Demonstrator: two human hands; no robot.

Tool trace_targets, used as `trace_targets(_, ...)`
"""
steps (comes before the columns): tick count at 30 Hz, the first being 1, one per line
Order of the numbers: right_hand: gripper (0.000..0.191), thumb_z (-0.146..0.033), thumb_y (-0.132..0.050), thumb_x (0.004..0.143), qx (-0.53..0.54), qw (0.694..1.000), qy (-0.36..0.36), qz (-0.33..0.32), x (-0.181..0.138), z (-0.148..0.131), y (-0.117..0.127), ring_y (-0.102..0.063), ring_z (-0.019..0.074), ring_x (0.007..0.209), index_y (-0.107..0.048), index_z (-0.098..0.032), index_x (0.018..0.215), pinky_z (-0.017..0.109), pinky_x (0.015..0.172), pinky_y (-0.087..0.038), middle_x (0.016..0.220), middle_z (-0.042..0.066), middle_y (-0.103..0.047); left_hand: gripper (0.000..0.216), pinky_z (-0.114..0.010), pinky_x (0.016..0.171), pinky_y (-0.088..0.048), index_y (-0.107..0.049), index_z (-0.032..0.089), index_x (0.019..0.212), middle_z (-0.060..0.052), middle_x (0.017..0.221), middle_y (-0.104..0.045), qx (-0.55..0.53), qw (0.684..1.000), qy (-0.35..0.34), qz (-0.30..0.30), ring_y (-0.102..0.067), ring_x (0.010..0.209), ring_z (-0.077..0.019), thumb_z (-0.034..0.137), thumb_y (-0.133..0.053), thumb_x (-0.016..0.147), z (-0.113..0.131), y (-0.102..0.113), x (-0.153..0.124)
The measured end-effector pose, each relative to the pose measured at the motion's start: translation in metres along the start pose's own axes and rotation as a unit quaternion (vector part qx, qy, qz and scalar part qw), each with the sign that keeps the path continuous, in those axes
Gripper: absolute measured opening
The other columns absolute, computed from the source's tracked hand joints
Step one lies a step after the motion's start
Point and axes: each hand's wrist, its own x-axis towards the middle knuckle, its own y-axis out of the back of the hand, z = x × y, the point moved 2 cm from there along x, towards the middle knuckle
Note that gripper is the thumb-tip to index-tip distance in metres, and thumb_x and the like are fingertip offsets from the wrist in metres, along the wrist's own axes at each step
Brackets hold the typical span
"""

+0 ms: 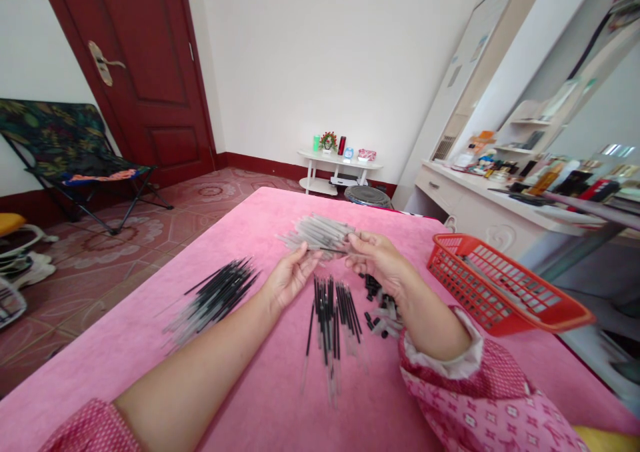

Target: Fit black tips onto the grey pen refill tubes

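My left hand [293,275] pinches one end of a thin pen refill [330,250], dark along part of its length. The fingers of my right hand [377,259] are closed at the other end, so it lies level between them. Just behind my fingers is a heap of greyish translucent tubes [320,227]. Nearer, below my hands, black-inked refills [327,319] lie in a loose fan. Left of my left forearm is a larger pile of black refills [215,299]. Small black caps [373,285] and clear pieces [389,322] are scattered beside my right wrist, which partly hides them.
A pink cloth [260,385] covers the table. At the right edge stands a red plastic basket [505,285] with pale tubes inside. Beyond are a cluttered dressing table [500,192], a round stool [369,195], a small white stand [340,161] and a folding chair [75,152].
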Motion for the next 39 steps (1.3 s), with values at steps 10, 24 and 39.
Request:
trace_targets(10, 0.007, -0.023, -0.066, 0.064, -0.603, 0.789, 0.011, 0.121, 0.014, 0.025, 0.048, -0.061, 0.0154, 0.07, -0.07, -0.021, 0.068, 0.023, 0.055, -0.037, 0.072, 0.003, -0.069, 0.018, -0.017, 0.065, -0.057, -0.06, 0.006, 0.078, -0.009, 0.07, -0.07, -0.098, 0.992, -0.032, 0.072, -0.069, 0.066, -0.0128, 0.006, -0.044, 0.087, 0.007, 0.004, 0.003)
trace_targets(24, 0.015, -0.021, -0.064, 0.065, -0.685, 0.721, -0.006, 0.1, 0.012, 0.034, 0.038, -0.063, 0.0191, 0.08, -0.071, -0.025, 0.078, 0.025, 0.06, -0.038, 0.085, 0.004, -0.07, 0.021, -0.015, 0.062, -0.056, -0.06, 0.006, 0.079, -0.009, 0.07, -0.07, -0.165, 0.982, -0.036, 0.083, -0.068, 0.066, -0.0114, 0.006, -0.041, 0.088, 0.016, 0.003, 0.001)
trace_targets(39, 0.017, -0.016, -0.055, 0.07, -0.545, 0.822, 0.099, 0.133, 0.015, 0.022, 0.033, -0.062, 0.0163, 0.075, -0.067, -0.019, 0.081, 0.024, 0.063, -0.041, 0.082, 0.004, -0.069, 0.017, -0.015, 0.063, -0.056, -0.059, 0.007, 0.086, -0.007, 0.07, -0.069, -0.162, 0.981, -0.03, 0.097, -0.068, 0.067, -0.0111, 0.005, -0.042, 0.087, 0.01, -0.008, -0.007)
